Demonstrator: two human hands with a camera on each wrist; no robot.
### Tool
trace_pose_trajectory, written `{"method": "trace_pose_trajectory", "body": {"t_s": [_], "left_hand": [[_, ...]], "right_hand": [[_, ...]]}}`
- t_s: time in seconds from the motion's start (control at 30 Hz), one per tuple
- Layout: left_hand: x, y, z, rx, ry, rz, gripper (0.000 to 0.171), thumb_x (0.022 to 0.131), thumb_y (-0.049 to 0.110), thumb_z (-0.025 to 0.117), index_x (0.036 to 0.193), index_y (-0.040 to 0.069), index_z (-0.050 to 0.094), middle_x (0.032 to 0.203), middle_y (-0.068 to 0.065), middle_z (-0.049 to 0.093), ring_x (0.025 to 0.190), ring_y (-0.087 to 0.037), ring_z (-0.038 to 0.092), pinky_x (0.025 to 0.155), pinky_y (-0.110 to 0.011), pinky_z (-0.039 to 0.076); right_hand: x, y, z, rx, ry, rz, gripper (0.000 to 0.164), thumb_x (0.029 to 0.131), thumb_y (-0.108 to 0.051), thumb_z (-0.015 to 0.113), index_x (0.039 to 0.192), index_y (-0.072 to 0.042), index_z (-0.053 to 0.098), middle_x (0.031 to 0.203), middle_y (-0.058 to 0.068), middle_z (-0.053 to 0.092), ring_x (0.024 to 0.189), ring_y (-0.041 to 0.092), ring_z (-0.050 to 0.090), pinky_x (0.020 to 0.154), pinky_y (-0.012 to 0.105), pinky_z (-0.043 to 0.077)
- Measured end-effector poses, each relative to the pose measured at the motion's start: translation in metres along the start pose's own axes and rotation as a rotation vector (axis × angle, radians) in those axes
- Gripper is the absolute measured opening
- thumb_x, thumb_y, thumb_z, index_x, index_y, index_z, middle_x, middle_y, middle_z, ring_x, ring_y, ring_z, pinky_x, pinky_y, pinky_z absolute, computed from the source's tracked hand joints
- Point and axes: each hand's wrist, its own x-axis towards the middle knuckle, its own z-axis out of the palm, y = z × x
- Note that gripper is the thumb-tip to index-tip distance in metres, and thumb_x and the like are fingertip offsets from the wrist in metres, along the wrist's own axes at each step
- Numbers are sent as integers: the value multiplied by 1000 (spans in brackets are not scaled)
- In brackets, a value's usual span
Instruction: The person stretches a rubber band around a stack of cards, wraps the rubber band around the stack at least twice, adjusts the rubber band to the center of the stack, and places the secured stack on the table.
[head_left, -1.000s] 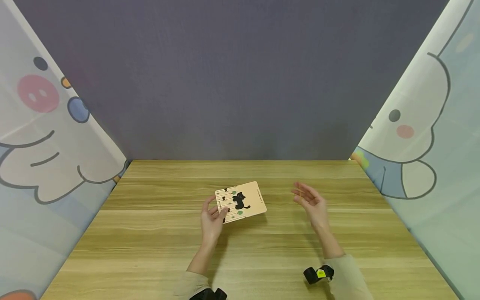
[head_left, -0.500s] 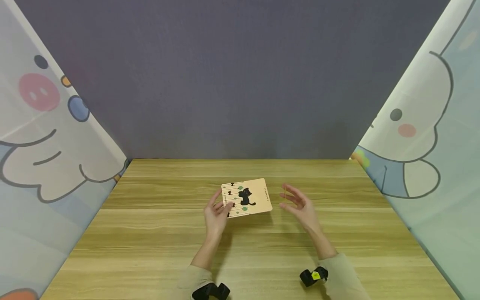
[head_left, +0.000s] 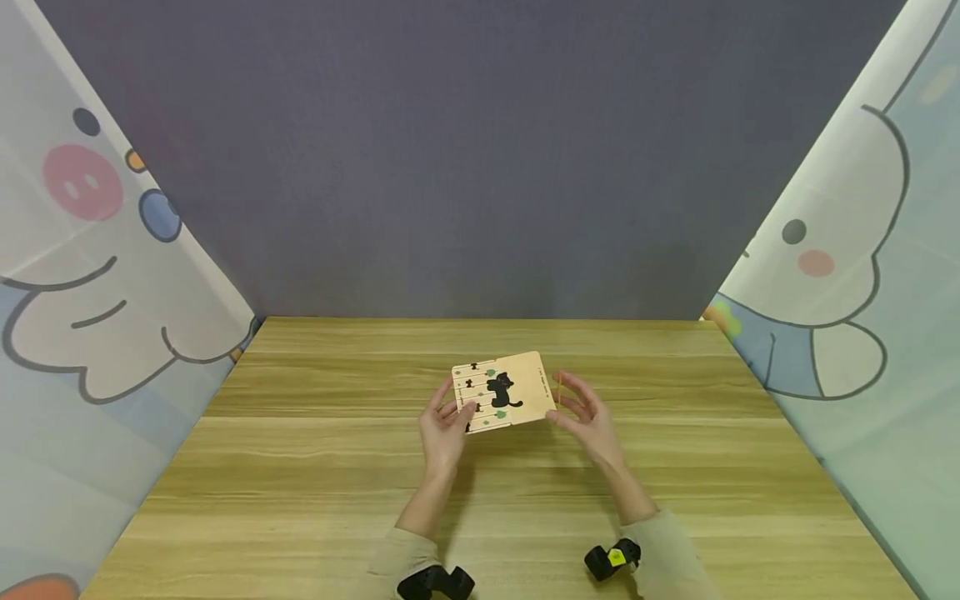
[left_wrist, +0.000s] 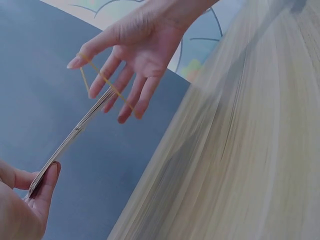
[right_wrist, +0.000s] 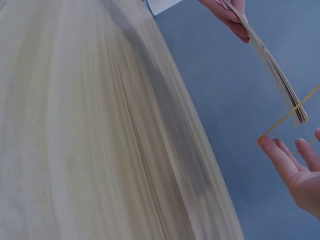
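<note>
My left hand (head_left: 442, 433) grips a thin stack of cream cards (head_left: 528, 387) by its left end, thumb on top and fingers beneath. A black cat, bows and green leaves are printed on the top card. Edge-on in the left wrist view, the stack (left_wrist: 77, 129) shows several layers and tilts up away from that hand. A yellow rubber band (right_wrist: 280, 123) is stretched between the thumb and spread fingers of my right hand (head_left: 591, 425). This hand stands at the stack's free right end, and the band crosses that end in both wrist views.
A wood-grain table (head_left: 315, 500) lies below both hands, which are held above it. Behind it rises a dark grey panel (head_left: 480, 167). Cartoon-printed curtains (head_left: 832, 275) line both sides. Each wrist carries a black camera (head_left: 611, 558).
My right hand has moved left with the stretched rubber band, up to the right end of the cards. The left hand has shifted slightly right and away with the stack.
</note>
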Motion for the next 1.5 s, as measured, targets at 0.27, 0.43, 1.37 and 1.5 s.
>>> {"method": "trace_pose_trajectory", "body": {"t_s": [0.27, 0.43, 1.37, 1.5], "left_hand": [[-4, -1, 5, 2, -34, 9, 53, 76, -8, 62, 127, -2, 44, 89, -25, 62, 70, -25, 63, 60, -23, 51], [-6, -2, 4, 38, -73, 32, 53, 75, -8, 63, 125, -3, 47, 83, -24, 62, 54, -11, 57, 50, -18, 47], [-6, -3, -17, 127, -399, -48, 52, 74, -11, 63, 123, -3, 48, 98, -25, 60, 76, -28, 63, 65, -27, 51], [-6, -4, -18, 120, -412, -25, 52, 74, -12, 63, 122, -5, 48, 99, -26, 60, 77, -30, 63, 66, -27, 51]], "right_hand": [[3, -55, 29, 32, 109, 142, 62, 78, 0, 62, 131, 6, 31, 133, 25, 31, 115, 44, 36, 91, 31, 39], [8, -53, 28, 10, 125, 179, 60, 79, 1, 62, 131, 5, 32, 132, 21, 34, 117, 39, 36, 93, 35, 37], [54, -73, -3, 301, -141, 325, 74, 79, 18, 49, 139, 3, 9, 142, 17, 16, 120, 48, 25, 86, 45, 41], [59, -78, 1, 356, -124, 352, 69, 82, 21, 40, 139, 3, 7, 143, 19, 13, 122, 46, 24, 86, 44, 41]]}}
